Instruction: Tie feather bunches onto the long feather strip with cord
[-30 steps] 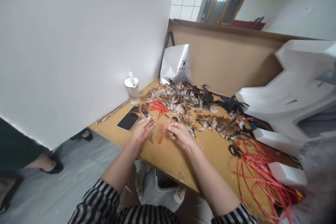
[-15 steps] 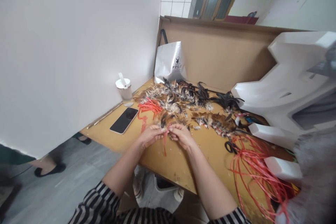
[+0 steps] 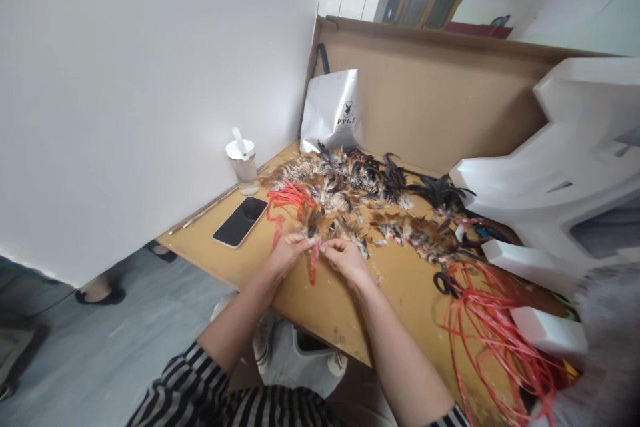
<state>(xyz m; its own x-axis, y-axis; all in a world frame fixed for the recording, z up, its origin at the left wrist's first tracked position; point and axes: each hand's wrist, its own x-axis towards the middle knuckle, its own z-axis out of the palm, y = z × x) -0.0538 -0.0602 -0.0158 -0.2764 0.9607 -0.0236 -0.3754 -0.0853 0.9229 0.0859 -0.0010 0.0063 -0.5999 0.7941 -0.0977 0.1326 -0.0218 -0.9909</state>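
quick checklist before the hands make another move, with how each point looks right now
1. Left hand pinching the base of the feather tuft: ok
2. Right hand gripping the short red strip: cannot tell, its fingertips are beside the strip's upper end, but the grip is too small to make out
3. Strip wrapped around the tuft: cannot tell, fingers hide the join
4. Phone out from under both hands: ok, it lies flat beyond the left wrist
5. Lidded cup upright: ok
6. Black-handled scissors apart from the long red strands: not ok, they crowd together
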